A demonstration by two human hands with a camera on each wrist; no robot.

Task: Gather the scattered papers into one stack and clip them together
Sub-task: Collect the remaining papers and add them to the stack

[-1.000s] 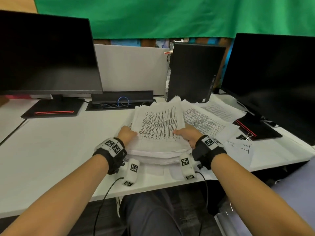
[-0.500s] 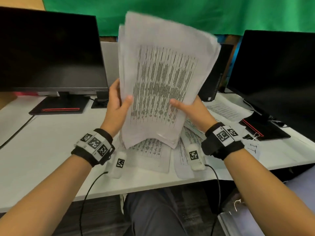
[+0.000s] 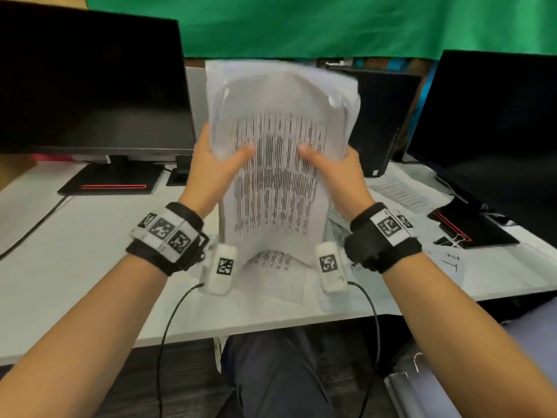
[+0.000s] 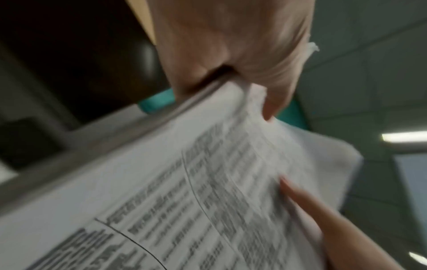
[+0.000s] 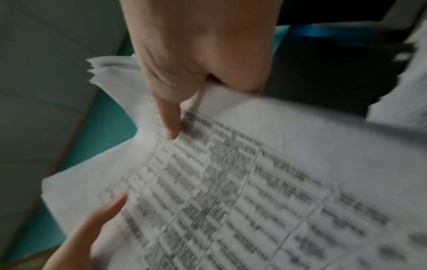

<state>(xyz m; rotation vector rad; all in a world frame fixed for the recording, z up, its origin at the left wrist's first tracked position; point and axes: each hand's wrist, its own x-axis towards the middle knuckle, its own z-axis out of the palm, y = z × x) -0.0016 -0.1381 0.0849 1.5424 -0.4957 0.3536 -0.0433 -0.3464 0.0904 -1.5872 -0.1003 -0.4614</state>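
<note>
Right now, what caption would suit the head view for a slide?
Both hands, left and right, hold a stack upright above the desk, loose sheets still lying there.

Even, soft lighting is seen from the head; both wrist views are dimmed and heavily motion-blurred.

a black wrist strap [image 3: 168, 239] with a white band of square black-and-white markers is worn on the left arm, and a matching strap [image 3: 382, 236] on the right. a white marker-tagged module [image 3: 221, 268] trailing a thin black cable [image 3: 168, 327] is hung under each wrist. dark trousers [image 3: 271, 375] are worn; the forearms are left bare.
</note>
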